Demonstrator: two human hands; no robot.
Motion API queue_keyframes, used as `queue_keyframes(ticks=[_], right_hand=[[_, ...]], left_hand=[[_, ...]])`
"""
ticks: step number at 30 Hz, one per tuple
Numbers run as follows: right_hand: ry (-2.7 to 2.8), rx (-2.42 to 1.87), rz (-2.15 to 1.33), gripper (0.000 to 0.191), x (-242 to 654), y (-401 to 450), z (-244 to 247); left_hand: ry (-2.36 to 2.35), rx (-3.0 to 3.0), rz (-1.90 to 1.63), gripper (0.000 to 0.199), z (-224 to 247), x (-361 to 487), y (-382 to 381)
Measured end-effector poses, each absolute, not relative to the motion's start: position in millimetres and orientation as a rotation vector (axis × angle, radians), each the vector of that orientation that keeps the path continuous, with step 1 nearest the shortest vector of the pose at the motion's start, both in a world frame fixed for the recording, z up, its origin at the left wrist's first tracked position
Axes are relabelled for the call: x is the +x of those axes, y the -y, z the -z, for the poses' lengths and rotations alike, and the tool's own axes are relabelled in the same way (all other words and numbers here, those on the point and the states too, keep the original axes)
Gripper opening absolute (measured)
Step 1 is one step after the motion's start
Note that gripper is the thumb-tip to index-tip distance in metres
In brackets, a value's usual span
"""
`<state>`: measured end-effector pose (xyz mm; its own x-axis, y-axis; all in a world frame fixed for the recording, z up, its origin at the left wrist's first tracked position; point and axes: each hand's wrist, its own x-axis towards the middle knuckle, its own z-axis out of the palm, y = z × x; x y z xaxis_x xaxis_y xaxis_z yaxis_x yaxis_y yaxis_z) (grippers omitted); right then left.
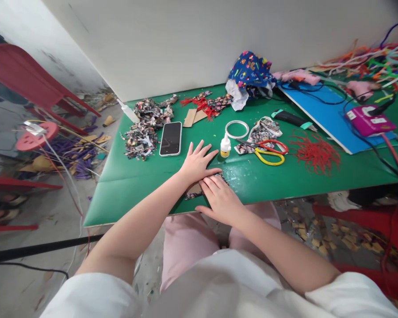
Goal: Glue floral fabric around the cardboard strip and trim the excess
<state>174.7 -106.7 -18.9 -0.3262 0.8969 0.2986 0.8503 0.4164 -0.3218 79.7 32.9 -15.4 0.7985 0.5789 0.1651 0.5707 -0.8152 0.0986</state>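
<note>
And here on the green desk (119, 190), no wording comes up readable! The small white bottle (225, 146) shows a yellow label (224, 154), its print too small to make out. Over to the magenta box (369, 123): pale patches on its top, any lettering there too blurred to read!

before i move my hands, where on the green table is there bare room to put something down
Bare green shows at the table's front left, between the phone and the left edge, and along the front edge right of the right hand, nearer than the scissors and red strings. It's crowded around the glue bottle and scissors, and in the scraps behind the phone.
</note>
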Motion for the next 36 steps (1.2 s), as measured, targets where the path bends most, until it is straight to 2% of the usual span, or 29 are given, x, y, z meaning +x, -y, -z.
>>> queue_keyframes(ticks=[9,14,21,33,36], right_hand=[[2.256,-1.496,-0.136,0.068,174,107,16],[2.255,-1.516,-0.125,0.067,173,107,18],[2.281,-1.511,-0.091,0.068,173,108,21],[2.277,-1.49,-0.113,0.067,173,111,21],[2.274,-1.486,-0.109,0.068,173,111,21]], left_hand=[[-0.92,2.737,-0.384,0.047,4,76,-40],[-0.802,2.802,-0.272,0.067,6,85,-33],[-0.946,2.863,-0.207,0.088,16,89,-35],[-0.986,2.896,-0.232,0.088,16,90,-32],[-1.014,2.863,-0.279,0.082,14,85,-33]])
